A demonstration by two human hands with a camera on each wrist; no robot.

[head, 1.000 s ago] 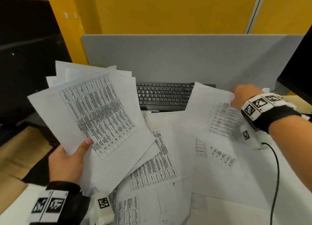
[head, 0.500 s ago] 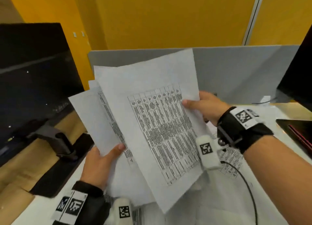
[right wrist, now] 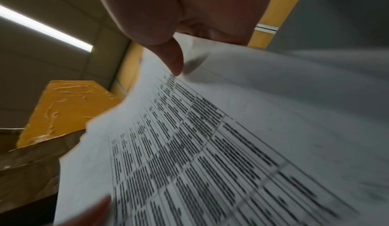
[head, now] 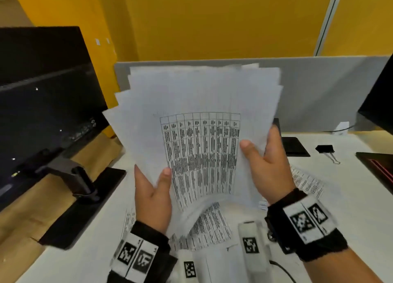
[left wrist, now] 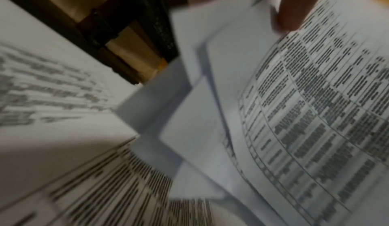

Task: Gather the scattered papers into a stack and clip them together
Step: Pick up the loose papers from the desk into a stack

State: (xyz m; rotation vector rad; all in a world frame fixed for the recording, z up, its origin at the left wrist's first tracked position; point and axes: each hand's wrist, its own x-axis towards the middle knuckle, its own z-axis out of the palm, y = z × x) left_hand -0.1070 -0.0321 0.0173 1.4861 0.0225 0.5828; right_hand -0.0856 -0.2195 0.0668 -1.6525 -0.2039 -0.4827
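A fanned bundle of printed papers (head: 200,121) stands upright above the desk, its edges uneven. My left hand (head: 154,189) grips its lower left edge, thumb on the front sheet. My right hand (head: 265,163) grips the right edge, thumb on the printed table. The left wrist view shows the bundle (left wrist: 305,113) with my thumb on it, and the right wrist view shows its top sheet (right wrist: 210,146) under my thumb. More printed sheets (head: 210,225) lie loose on the desk below. A black binder clip (head: 325,149) sits on the desk at the right.
A dark monitor (head: 42,104) on a stand (head: 78,180) fills the left. A grey partition (head: 319,87) runs behind the desk. A black flat pad (head: 295,146) lies beside the clip, and a dark device (head: 378,165) sits at the right edge.
My right hand brought a sheet from the desk onto the bundle and now grips its right edge. The bundle swung upright to the middle, and the view rose, hiding the keyboard.
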